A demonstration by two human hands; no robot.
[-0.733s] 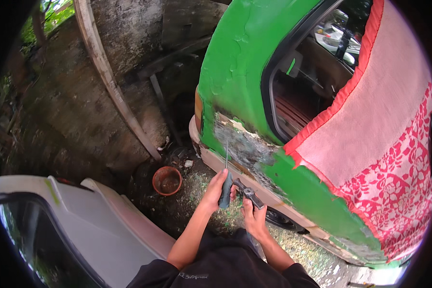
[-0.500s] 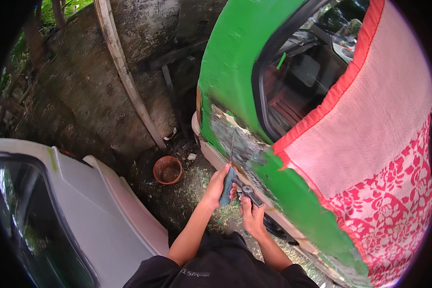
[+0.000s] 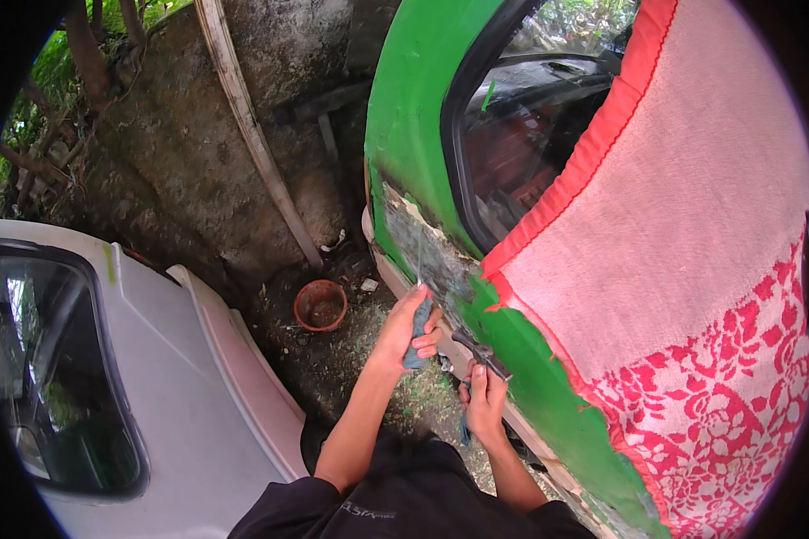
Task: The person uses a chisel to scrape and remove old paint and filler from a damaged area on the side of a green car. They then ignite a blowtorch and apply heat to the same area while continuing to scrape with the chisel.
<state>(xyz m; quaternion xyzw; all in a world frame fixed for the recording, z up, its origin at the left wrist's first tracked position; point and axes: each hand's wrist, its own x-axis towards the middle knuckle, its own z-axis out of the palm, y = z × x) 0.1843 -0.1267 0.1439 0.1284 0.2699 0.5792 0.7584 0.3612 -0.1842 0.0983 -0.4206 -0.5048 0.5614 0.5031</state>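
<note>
We note left hand, fingers curled round the grey-gripped tool, its shaft past their tips toward the green car. Right hand, fingers gripping the hammer, head just above them. Bucket left of both.

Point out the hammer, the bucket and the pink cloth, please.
Hammer (image 3: 485,356): head view, on its head.
Bucket (image 3: 321,329): head view, on its near rim.
Pink cloth (image 3: 665,278): head view, on its plain part.

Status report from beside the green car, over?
Left hand grips grey-handled tool, pointing toward worn patch. Right hand grips hammer, apart from tool. Pink-and-red cloth hangs near patch.
</note>
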